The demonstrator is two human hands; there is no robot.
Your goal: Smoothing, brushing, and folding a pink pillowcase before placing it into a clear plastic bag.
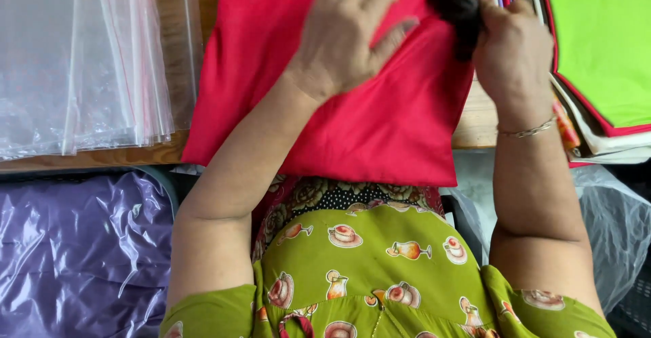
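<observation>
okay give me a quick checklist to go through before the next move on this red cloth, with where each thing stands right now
1. Left hand flat on the folded red cloth: ok.
2. Right hand gripping the cloth's right edge by a dark piece: ok; what the piece is, cannot tell.
3. Cloth fully on the wooden table: not ok, near edge overhangs.
4. Clear plastic bags beside the cloth: ok.
5. Stack with green cloth apart from the hands: ok.

The red cloth runs off the top edge, so its far end is out of sight. A dark blurred bit beside the right hand is too smeared to tell. The green sheet is cut off at the right, and the clear bags at the left. The surface mostly lies covered.
</observation>
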